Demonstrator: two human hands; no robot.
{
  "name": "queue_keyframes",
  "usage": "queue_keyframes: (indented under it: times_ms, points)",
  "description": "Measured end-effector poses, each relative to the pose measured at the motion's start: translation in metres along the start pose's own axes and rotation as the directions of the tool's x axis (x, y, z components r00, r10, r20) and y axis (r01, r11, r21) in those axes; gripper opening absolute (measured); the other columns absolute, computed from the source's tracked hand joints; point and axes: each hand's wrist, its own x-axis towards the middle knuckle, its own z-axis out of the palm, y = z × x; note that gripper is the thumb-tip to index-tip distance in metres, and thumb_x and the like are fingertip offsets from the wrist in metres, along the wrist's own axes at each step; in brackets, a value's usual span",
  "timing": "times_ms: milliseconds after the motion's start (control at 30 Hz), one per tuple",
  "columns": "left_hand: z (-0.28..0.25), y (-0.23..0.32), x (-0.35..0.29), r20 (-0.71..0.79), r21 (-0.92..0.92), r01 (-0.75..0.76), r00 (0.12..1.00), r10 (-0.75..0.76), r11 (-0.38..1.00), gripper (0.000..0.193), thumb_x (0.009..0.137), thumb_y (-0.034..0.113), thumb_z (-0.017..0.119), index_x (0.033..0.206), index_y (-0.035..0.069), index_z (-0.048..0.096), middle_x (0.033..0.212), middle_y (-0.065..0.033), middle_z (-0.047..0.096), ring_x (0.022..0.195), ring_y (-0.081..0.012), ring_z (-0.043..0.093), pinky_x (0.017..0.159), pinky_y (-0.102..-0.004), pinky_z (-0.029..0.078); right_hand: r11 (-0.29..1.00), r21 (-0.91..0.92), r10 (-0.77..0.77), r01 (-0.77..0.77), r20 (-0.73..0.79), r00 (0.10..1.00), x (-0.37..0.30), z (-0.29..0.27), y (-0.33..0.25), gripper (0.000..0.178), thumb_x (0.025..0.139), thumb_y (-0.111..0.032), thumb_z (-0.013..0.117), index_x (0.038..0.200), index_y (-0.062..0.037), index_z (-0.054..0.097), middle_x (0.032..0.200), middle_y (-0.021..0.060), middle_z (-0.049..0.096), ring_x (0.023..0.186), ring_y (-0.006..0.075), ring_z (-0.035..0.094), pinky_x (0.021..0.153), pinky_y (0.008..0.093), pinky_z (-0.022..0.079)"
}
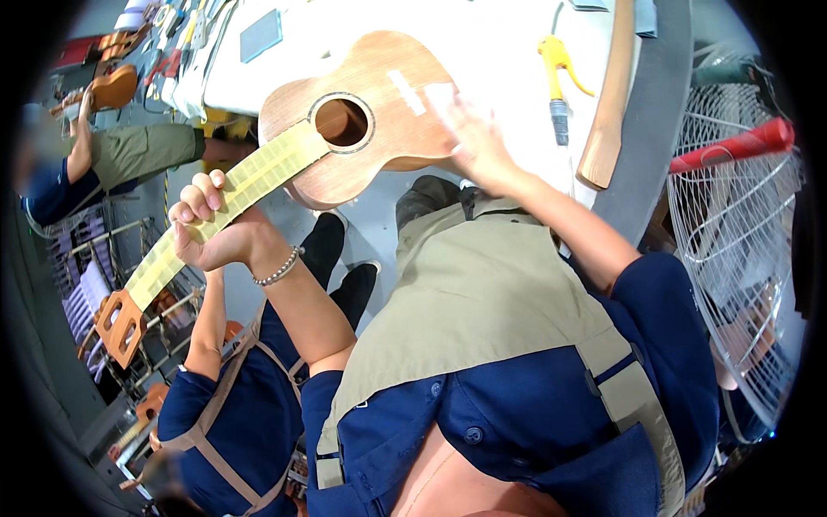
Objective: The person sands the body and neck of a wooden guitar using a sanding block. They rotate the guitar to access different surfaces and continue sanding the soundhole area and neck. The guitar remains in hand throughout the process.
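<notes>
A small ukulele point(392, 65) with an unvarnished-looking brown body lies at the near edge of the white table, sound hole up. Yellow tape covers its fretboard point(267, 168), and the slotted headstock point(121, 327) points to the lower left. Around the neck, my left hand point(215, 228) is closed, fingers over the taped side. A pale strip point(407, 92) marks the top beyond the sound hole. At the body's right end is my right hand point(474, 138), blurred by motion. Its fingers reach over the lower end of the top; whether they hold anything is unclear.
A yellow air blow gun point(556, 65) and a long wooden piece point(609, 129) lie right of the ukulele. A wire-caged fan point(732, 215) stands far right. A dark flat pad point(261, 36) and several tools point(177, 43) sit at the back left. Two co-workers point(233, 414) point(146, 155) are at left.
</notes>
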Motion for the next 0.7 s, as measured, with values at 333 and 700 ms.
queue_keyframes:
  times_ms: [333,700]
  points:
    - [0.059,0.003,0.018,0.573,-0.116,0.015,0.818,0.055,0.993,0.024,0.087,0.030,0.044,0.085,0.006,0.047,0.065,-0.0056,0.046,0.064,-0.0192,0.047,0.067,-0.0370,0.043,0.882,0.336,0.404,-0.329,-0.183,0.896,0.003,-0.028,0.024,0.053,0.096,-0.036,0.035,0.143,-0.0141,0.025,0.145,0.0098,0.029,0.132,0.0250,0.030,0.106,0.0462,0.022]
    - [0.121,-0.005,-0.022,0.648,0.042,-0.087,0.761,0.039,0.995,0.035,0.093,0.041,0.046,0.090,0.007,0.044,0.062,-0.0055,0.046,0.050,-0.0158,0.044,0.053,-0.0304,0.041,0.732,-0.561,-0.523,0.387,-0.098,0.847,0.051,-0.149,-0.123,0.054,0.078,-0.009,0.056,0.130,-0.0035,0.042,0.132,0.0146,0.043,0.120,0.0307,0.043,0.100,0.0419,0.037]
